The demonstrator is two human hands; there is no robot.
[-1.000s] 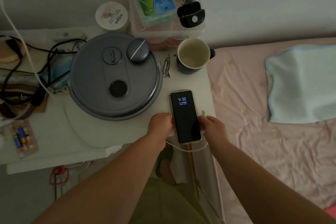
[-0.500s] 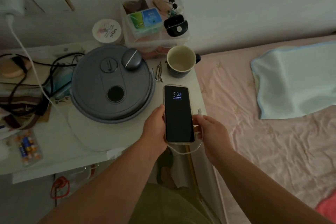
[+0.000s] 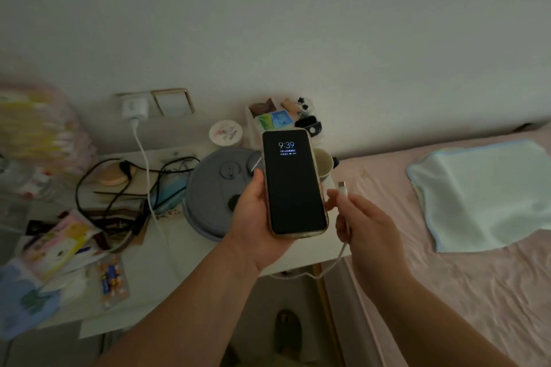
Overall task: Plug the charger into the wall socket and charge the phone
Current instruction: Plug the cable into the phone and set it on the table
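While the left hand (image 3: 256, 217) wraps its fingers and thumb round the phone (image 3: 293, 182), a slim glossy slab with rounded corners in a pale case, its dark screen reads 9:39 and stands upright above the table. At about three o'clock from the phone, the right hand (image 3: 365, 223) pinches the smooth white cable (image 3: 343, 250) between thumb and fingers just below its small metal plug (image 3: 342, 186), which points upward, near the phone's edge but not in it. From that hand the cable sags under the phone and runs back to the boxy white charger (image 3: 134, 109), seated in the wall socket (image 3: 126, 97) at ten o'clock. Behind the phone sits a round grey matte appliance (image 3: 214, 202), with a ceramic mug (image 3: 325, 164) partly hidden at its one o'clock; what the mug holds cannot be told. A clear plastic box (image 3: 281, 121) against the wall holds small packets and clips, beside a round white tub (image 3: 225, 132). Black cords (image 3: 119, 185) tangle across the white table (image 3: 179, 247), which is cluttered with papers at eight o'clock. A bed with a wrinkled pink sheet (image 3: 447, 292) and a pale soft towel (image 3: 483, 194) fills the right side.
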